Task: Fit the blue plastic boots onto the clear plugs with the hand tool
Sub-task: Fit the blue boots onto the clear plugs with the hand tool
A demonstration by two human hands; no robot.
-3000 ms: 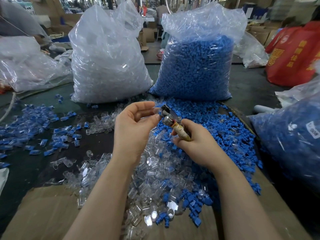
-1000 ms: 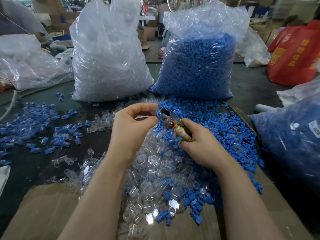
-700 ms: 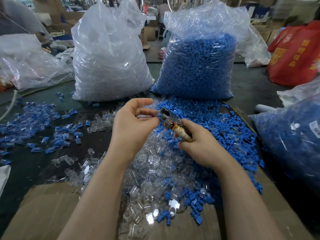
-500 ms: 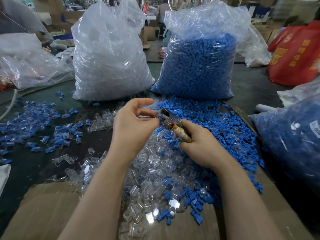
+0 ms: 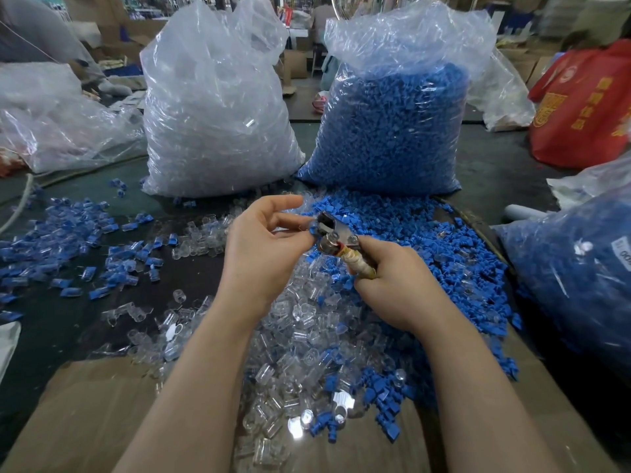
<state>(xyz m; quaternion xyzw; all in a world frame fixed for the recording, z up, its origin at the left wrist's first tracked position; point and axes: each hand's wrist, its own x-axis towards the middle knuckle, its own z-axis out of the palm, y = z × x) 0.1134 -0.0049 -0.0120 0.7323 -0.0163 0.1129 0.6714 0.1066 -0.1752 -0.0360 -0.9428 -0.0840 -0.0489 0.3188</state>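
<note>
Head-view, looking down: nearest lay a flat sheet of brown cardboard (image 5: 85, 411) with a loose heap of clear plastic plugs (image 5: 300, 339) spilling over it. Above that heap the right hand (image 5: 397, 285) had its fingers wrapped round the tape-bound handle of a small metal hand tool (image 5: 336, 238), its steel head pointing up and left. The left hand (image 5: 263, 254) met that head, thumb and fingertips pinched close on a small blue piece there; what exactly they held I couldn't tell. Beyond the hands spread a pile of loose blue plastic boots (image 5: 426, 227). Off to the left lay scattered blue-and-clear pieces (image 5: 68, 240). Farthest back stood a tall clear sack of plugs (image 5: 215, 110) beside a clear sack of boots (image 5: 392, 117).
</note>
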